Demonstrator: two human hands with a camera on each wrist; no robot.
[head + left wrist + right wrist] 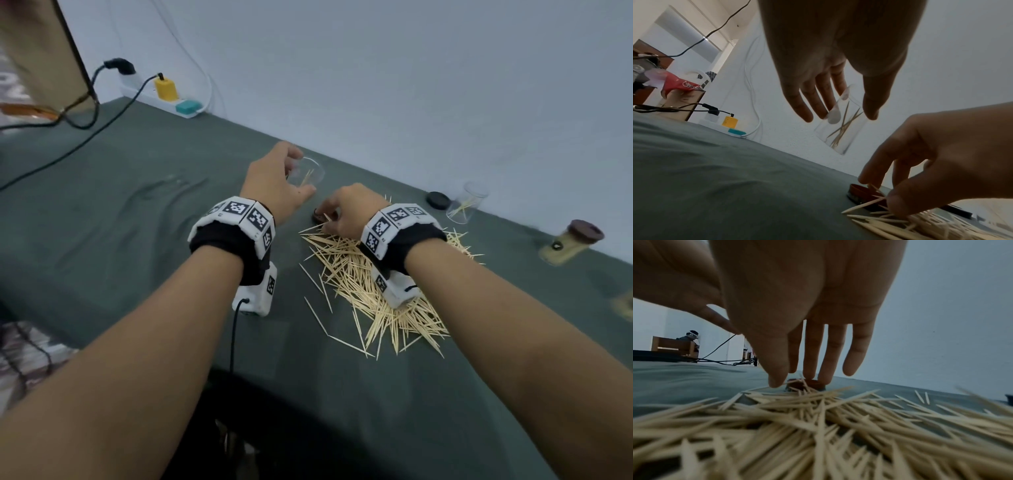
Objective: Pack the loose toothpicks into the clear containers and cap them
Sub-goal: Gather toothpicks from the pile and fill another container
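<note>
Left hand [274, 181] grip wraps a clear container [307, 173] holding a few toothpicks, raised off the green bench [120, 219]. Right hand [346, 212] grip narrow, thumb and fingertips pinching at the far edge of the loose toothpick pile [373, 301], beside a brown cap [861, 193]. Farther right: a capped full container [570, 241] on its side, an open container [467, 202], a black cap [437, 199]. Power strip [161, 96] far left.

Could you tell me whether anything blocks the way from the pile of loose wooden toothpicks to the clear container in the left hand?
Nothing visible does: the clear container, gripped by the left hand, has its mouth uncovered.
</note>
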